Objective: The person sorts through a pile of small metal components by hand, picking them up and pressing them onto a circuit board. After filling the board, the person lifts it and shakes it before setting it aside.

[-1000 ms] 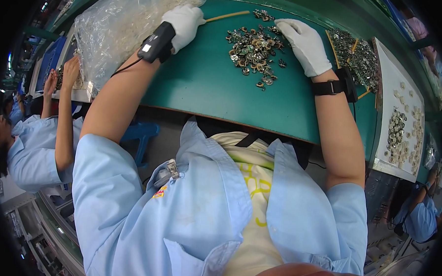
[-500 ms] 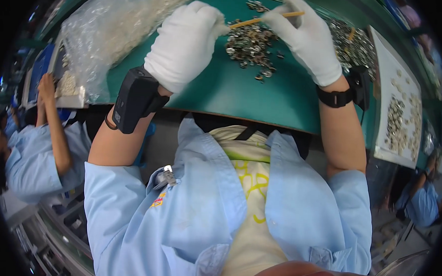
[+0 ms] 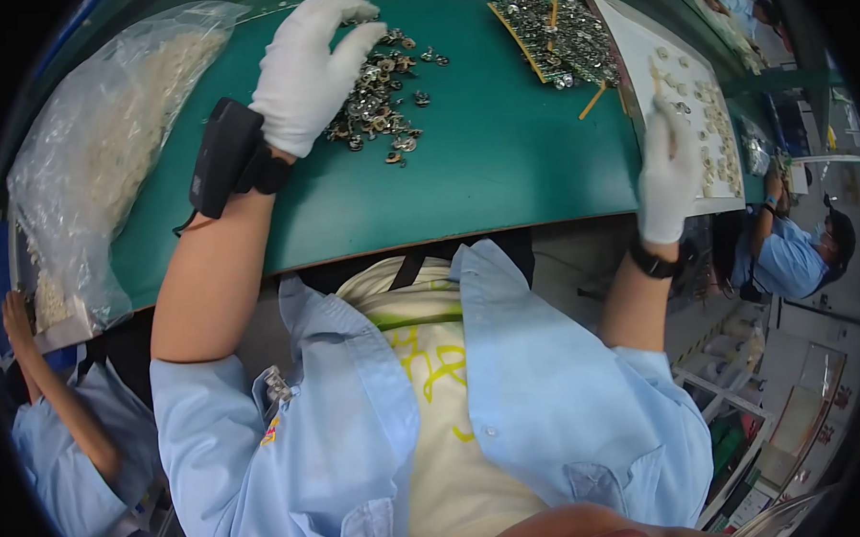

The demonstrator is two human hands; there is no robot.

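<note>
The left hand [image 3: 305, 82], gloved in white, curves round the far-left side of the loose pile of small metal parts [image 3: 384, 98] on the green tabletop [image 3: 503, 174], thumb and fingers spread and gripping nothing visible. The right hand [image 3: 670, 172] is over the near-left edge of the white tray [image 3: 633, 34], its fingers drawn together; a thin yellowish stick [image 3: 655, 78] seems to rise from them, though at this angle I cannot tell whether it is gripped.

A careless sweep of the left hand could scatter the pile's stray outer pieces, and glove fabric might snag their edges. The right wrist, low over the tray, could nudge the pale round pieces [image 3: 705, 93] out of place.

As for writing, yellow-green lettering [image 3: 434, 364] crosses the undershirt (folds break it up), and a small coloured emblem [image 3: 269, 431] sits on the blue jacket [image 3: 329, 378], too small to read.
</note>
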